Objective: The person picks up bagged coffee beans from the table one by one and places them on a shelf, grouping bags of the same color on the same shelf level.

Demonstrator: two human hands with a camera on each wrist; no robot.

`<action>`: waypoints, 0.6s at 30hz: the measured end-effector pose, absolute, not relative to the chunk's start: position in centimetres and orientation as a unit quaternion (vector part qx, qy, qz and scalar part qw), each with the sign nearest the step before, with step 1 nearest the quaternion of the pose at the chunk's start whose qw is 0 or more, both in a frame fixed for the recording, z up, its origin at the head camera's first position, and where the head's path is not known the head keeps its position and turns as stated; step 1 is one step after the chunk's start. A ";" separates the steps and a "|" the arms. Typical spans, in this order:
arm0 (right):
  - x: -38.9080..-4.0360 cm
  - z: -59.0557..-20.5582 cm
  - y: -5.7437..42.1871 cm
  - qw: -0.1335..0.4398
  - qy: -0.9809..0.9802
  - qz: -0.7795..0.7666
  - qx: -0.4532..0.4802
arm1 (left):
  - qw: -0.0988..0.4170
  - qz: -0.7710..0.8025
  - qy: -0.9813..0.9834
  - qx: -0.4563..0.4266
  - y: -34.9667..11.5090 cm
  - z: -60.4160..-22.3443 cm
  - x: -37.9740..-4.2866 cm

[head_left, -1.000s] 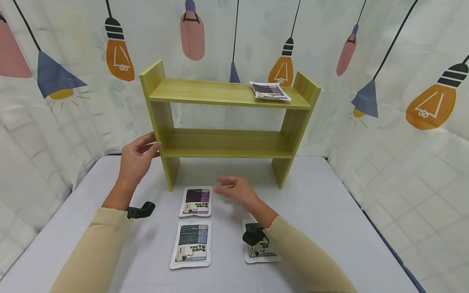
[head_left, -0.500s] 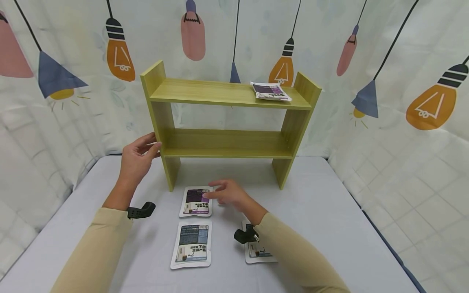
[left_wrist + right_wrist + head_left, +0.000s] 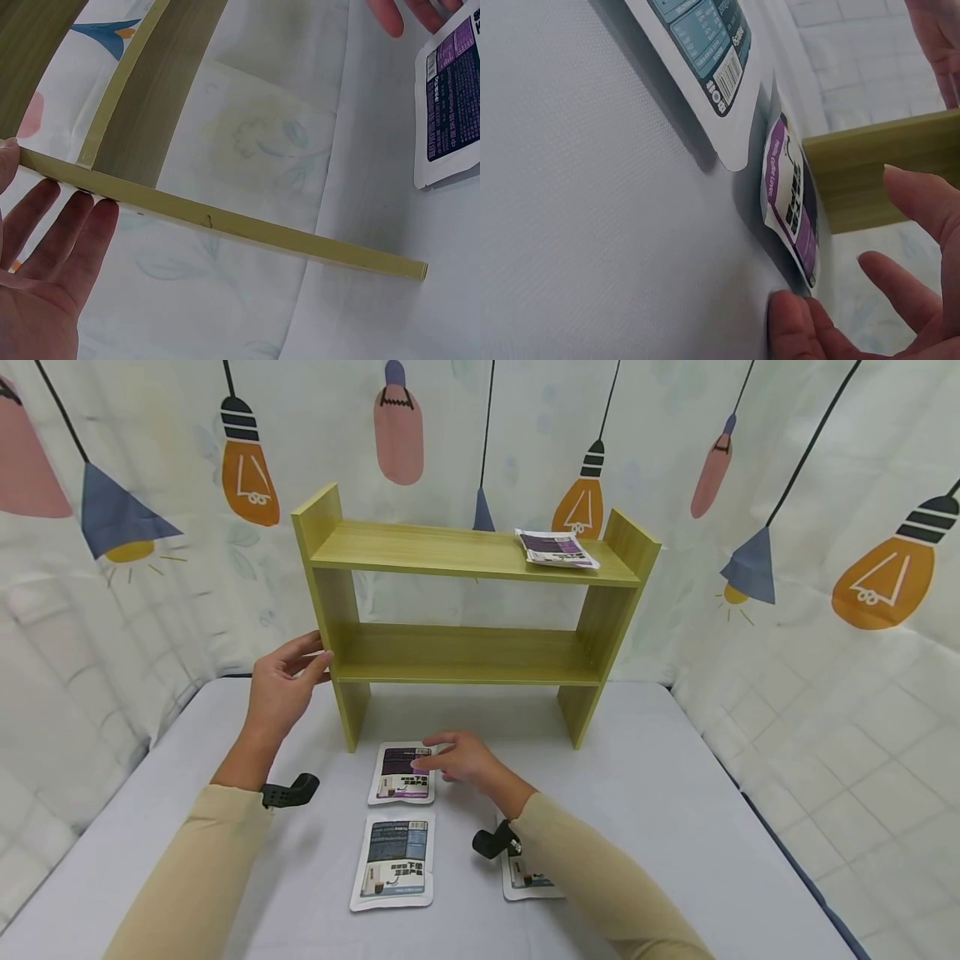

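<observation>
A two-tier wooden shelf (image 3: 468,681) stands at the back of the table. My left hand (image 3: 281,689) holds its left side panel at mid height, thumb at the front edge, fingers along the outer face in the left wrist view. My right hand (image 3: 468,760) is at the right edge of a flat purple-and-white coffee pouch (image 3: 393,785), thumb and forefinger spread above it. Lower fingertips (image 3: 787,319) reach the tabletop beside that pouch in the right wrist view. Toward me lies a blue-and-white pouch (image 3: 393,877).
Another pouch (image 3: 525,881) lies to the right, partly hidden under my right forearm. Several purple-and-white packets (image 3: 557,550) are stacked on the shelf's top board at the right. White cloth covers the table (image 3: 637,860); a printed curtain (image 3: 450,427) hangs behind.
My right hand has moved left and slightly down, from beside the purple pouch to over its right edge. The left hand keeps its place on the shelf.
</observation>
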State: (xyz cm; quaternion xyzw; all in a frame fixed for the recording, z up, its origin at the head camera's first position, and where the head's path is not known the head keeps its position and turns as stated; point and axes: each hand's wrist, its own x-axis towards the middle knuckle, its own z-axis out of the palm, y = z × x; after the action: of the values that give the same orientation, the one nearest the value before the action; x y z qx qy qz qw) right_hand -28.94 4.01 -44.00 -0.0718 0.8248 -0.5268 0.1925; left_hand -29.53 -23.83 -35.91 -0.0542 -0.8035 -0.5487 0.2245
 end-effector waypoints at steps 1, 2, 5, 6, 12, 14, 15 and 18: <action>-29.0 -44.1 3.9 0.189 0.827 -0.525 -0.071 | 0.224 -0.549 -0.804 -0.055 -23.8 -35.9 -29.5; -28.9 -44.1 3.8 0.185 0.827 -0.525 -0.071 | 0.224 -0.549 -0.804 -0.055 -23.8 -35.9 -29.5; -28.9 -44.3 3.4 0.164 0.837 -0.517 -0.076 | 0.227 -0.548 -0.803 -0.057 -23.8 -36.0 -29.6; -28.8 -44.4 3.3 0.157 0.840 -0.513 -0.077 | 0.227 -0.548 -0.803 -0.057 -23.8 -36.0 -29.6; -28.5 -44.6 2.5 0.115 0.869 -0.475 -0.075 | 0.225 -0.547 -0.804 -0.055 -23.8 -36.0 -29.6; -28.5 -44.7 2.2 0.102 0.880 -0.458 -0.076 | 0.225 -0.548 -0.804 -0.056 -23.8 -36.1 -29.6; -28.5 -44.7 2.1 0.096 0.883 -0.452 -0.076 | 0.225 -0.548 -0.803 -0.056 -23.8 -36.1 -29.6; -28.5 -45.0 1.8 0.081 0.890 -0.441 -0.080 | 0.225 -0.548 -0.804 -0.055 -23.9 -36.1 -29.7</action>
State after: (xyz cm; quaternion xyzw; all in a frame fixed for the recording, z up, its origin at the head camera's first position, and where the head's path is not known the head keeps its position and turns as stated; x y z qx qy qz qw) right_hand -28.50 1.82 -45.03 -0.0798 0.8902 -0.4412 0.0809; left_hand -29.68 -23.87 -36.11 -0.0550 -0.8040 -0.5475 0.2253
